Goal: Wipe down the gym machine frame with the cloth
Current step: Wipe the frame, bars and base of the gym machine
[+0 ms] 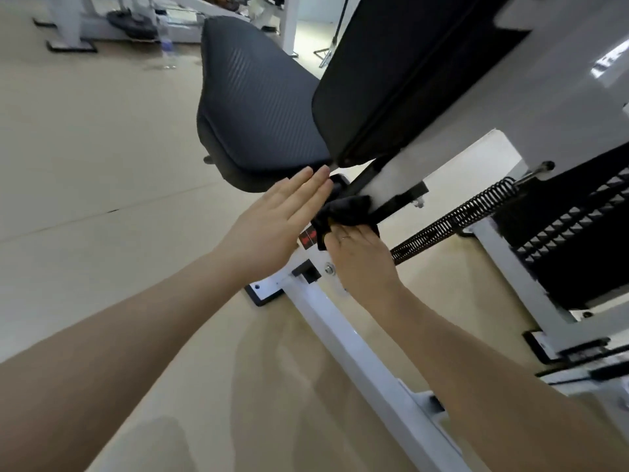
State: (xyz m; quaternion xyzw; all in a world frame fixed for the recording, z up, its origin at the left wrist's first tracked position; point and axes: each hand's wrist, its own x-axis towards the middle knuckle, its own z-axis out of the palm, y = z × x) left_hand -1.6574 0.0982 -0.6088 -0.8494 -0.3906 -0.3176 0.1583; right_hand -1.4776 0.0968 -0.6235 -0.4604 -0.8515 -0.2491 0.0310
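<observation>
A white gym machine frame (354,356) runs diagonally from the lower right up to the black seat (258,110) and black back pad (398,76). My right hand (360,260) grips a black cloth (343,209) and presses it against the white upright post (394,178) just under the back pad. My left hand (272,226) is flat with its fingers together and extended. Its fingertips touch the frame just below the rear edge of the seat, beside the cloth. It holds nothing.
A black coil spring (456,219) stretches right of the cloth toward a studded black footplate (575,233). Beige floor (102,165) lies to the left. Other white machines (68,25) and a water bottle (167,51) stand at the far top left.
</observation>
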